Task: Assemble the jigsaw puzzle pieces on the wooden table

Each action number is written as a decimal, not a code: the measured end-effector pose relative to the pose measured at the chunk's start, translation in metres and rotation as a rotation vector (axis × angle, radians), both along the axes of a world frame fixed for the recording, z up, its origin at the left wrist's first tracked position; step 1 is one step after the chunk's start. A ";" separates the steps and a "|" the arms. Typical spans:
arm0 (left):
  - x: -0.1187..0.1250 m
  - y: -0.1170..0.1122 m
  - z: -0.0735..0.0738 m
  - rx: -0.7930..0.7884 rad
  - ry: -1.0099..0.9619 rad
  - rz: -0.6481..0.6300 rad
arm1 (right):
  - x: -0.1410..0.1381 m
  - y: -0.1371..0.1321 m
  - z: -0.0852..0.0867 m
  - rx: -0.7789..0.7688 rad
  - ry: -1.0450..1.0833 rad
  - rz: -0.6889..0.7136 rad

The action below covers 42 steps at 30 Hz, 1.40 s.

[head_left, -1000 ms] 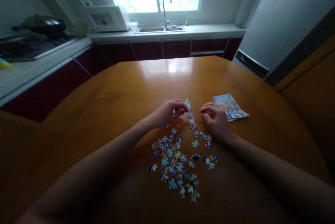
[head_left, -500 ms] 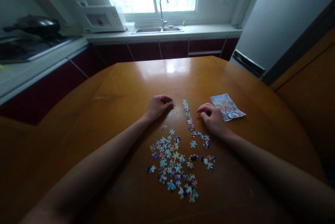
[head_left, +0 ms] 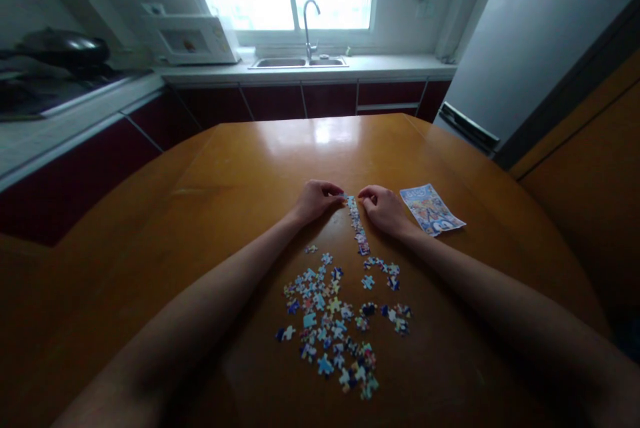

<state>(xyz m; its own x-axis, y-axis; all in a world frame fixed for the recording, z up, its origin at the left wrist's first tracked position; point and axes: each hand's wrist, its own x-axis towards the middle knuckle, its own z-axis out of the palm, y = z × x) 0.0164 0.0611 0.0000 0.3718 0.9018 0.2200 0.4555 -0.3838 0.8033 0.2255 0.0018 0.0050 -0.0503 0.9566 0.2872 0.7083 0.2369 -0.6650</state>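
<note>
A short strip of joined puzzle pieces (head_left: 357, 225) lies on the wooden table (head_left: 250, 168), running away from me. My left hand (head_left: 314, 200) is curled at the strip's far end, its fingertips pinching a small puzzle piece against the top of the strip. My right hand (head_left: 383, 208) rests curled on the other side of that far end, fingertips touching the strip. Several loose puzzle pieces (head_left: 333, 321) are scattered on the table between my forearms.
A colourful printed picture sheet (head_left: 431, 209) lies just right of my right hand. Beyond the table are a counter with a sink and tap (head_left: 305, 58), a white microwave (head_left: 190, 38), a stove with a pan (head_left: 60, 51) and a grey fridge (head_left: 525, 35).
My left hand has brought a piece from the left to the strip's far end. My right hand has moved up and left to meet it there.
</note>
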 end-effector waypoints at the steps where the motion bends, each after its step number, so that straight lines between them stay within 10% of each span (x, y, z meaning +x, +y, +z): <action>1: 0.000 -0.001 0.001 0.016 0.018 0.004 | -0.002 0.002 -0.001 0.013 -0.002 0.003; 42: -0.006 0.000 -0.003 0.245 0.127 -0.100 | -0.002 -0.006 0.001 0.045 -0.165 0.125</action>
<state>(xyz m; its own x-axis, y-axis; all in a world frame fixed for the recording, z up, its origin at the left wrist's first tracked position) 0.0105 0.0606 -0.0029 0.4949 0.7849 0.3728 0.4963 -0.6075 0.6202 0.2234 -0.0038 0.0058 -0.2178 0.9264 0.3073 0.7701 0.3565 -0.5289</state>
